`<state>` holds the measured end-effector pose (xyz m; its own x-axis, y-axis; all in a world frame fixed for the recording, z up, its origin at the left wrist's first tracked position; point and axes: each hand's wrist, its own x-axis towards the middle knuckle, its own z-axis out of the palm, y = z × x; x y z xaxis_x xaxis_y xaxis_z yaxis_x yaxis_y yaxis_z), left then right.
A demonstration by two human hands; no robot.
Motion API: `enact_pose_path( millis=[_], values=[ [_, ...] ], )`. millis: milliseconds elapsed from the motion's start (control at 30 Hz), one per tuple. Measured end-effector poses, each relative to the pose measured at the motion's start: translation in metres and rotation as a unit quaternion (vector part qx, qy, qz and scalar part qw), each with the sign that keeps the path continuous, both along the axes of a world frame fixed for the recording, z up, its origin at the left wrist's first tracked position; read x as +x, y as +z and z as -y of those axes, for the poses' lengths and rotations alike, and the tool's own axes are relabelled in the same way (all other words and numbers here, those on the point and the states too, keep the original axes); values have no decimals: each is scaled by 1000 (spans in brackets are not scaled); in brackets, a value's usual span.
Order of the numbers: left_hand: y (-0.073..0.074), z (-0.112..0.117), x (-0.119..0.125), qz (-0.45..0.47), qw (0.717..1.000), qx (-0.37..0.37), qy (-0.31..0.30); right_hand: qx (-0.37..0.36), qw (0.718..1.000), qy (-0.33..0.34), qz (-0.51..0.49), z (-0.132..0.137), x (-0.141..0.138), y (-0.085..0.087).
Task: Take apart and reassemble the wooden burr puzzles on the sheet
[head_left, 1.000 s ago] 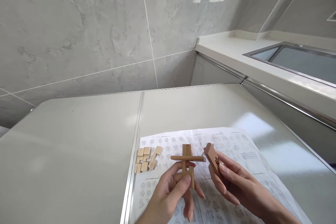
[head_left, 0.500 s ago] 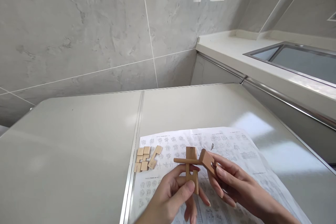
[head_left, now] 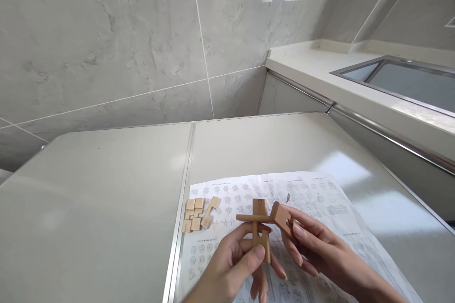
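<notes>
My left hand (head_left: 236, 260) pinches an upright notched wooden puzzle piece (head_left: 259, 208) between thumb and fingers. A second notched wooden puzzle piece (head_left: 280, 215) is gripped at its right end by my right hand (head_left: 316, 244). Its long thin arm points left and crosses the narrow middle of the upright piece; whether the two are locked together I cannot tell. Several loose wooden puzzle pieces (head_left: 195, 223) lie to the left of my hands, one of them slanted (head_left: 210, 212). Beneath everything is a printed instruction sheet (head_left: 273, 181) with small line drawings.
The sheet rests on a pale glossy table (head_left: 117, 199) crossed by a metal seam strip (head_left: 182, 194). Behind rises a grey tiled wall (head_left: 142, 33). At the right stands a white counter (head_left: 302, 59) with an inset metal-framed pane (head_left: 408, 75).
Almost nothing differs. Both hands and the two crossed wooden pieces keep their pose, with only a tiny shift in the picture.
</notes>
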<state>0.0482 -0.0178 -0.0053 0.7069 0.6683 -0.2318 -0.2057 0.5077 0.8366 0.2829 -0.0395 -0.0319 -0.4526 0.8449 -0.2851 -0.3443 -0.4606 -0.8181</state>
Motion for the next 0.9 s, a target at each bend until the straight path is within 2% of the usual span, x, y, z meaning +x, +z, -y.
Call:
enact_pose_path(
  millis=[900],
  values=[
    [1,0,0,-24,1000,3,-4,-27,999,-32,29,-2,-2,6]
  ],
)
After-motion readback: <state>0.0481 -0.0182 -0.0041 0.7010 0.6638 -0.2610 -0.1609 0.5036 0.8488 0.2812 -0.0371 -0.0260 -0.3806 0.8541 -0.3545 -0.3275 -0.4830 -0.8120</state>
